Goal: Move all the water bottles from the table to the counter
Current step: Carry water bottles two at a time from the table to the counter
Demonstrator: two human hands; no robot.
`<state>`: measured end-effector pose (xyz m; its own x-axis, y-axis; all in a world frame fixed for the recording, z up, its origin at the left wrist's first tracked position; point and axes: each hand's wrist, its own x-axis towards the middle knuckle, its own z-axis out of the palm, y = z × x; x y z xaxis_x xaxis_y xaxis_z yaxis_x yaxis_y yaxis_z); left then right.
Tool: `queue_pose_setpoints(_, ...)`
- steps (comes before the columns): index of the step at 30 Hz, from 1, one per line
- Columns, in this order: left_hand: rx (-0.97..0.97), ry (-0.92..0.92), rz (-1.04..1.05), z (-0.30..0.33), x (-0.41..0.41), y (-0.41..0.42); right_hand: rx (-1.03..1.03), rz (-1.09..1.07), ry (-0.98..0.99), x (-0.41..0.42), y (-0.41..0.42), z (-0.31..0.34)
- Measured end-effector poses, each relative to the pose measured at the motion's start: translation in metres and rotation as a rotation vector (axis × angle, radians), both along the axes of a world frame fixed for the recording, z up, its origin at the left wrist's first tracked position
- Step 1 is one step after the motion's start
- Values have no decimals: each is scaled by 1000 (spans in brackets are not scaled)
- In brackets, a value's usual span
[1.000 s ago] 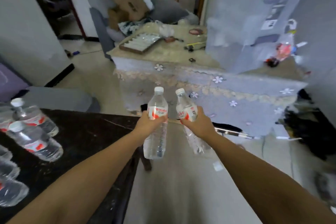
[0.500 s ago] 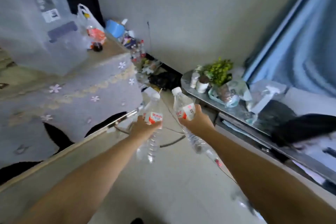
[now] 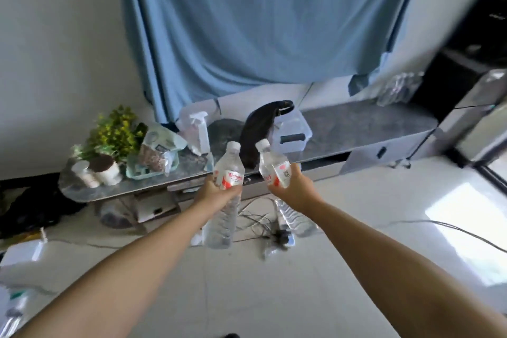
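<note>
View has swung since half a second ago: the flowered tablecloth and grey box at 9 o'clock are gone, and the long grey marble-look counter (image 3: 356,121), then slanting along the right edge, now runs straight across the middle, head-on. A blue hanging curtain (image 3: 260,16) fills 12 o'clock. Grip unchanged, arms still out in front.

Left hand (image 3: 216,192) has its fingers curled round the label band of a clear plastic water bottle with white cap and red-white label (image 3: 229,173); bottle close to upright, cap toward 12. Right hand (image 3: 296,191) wraps the same way round a second clear plastic water bottle with white cap (image 3: 274,167), tilted so its cap leans toward 11 and its base toward 5. Both bottles are held in the air over the floor, short of the counter, just beside each other, not touching.

On the counter, from 9 toward 3: a yellow-green potted plant (image 3: 115,132), small white jars (image 3: 85,173), a teal tray of bagged goods (image 3: 153,162), a white spray bottle (image 3: 199,129), a black bag draped over a clear lidded plastic box (image 3: 293,132), then bare stone. At 2 o'clock, blurred clear bottles (image 3: 397,89) stand at the counter's far end by a dark cabinet (image 3: 466,63).

White tiled floor (image 3: 274,282) below; tangled cables (image 3: 263,225) lie under the hands. Sun patch at 3.
</note>
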<state>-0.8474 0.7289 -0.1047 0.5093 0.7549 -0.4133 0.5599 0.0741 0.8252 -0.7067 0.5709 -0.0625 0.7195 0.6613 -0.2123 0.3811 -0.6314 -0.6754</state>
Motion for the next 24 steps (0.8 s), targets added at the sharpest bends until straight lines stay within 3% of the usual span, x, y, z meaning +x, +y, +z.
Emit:
queue_pose_setpoints(4, -6, -7, -138, -5, 75, -22, 80, -242, 68, 38, -49, -3)
queue_pose_setpoints(12, -35, 53, -524, -29, 214, -129, 50, -595, 85, 114, -180, -33)
queue_pose_setpoints(24, -60, 45, -609, -25, 437, -323, -49, -690, 48, 316, -372, -24)
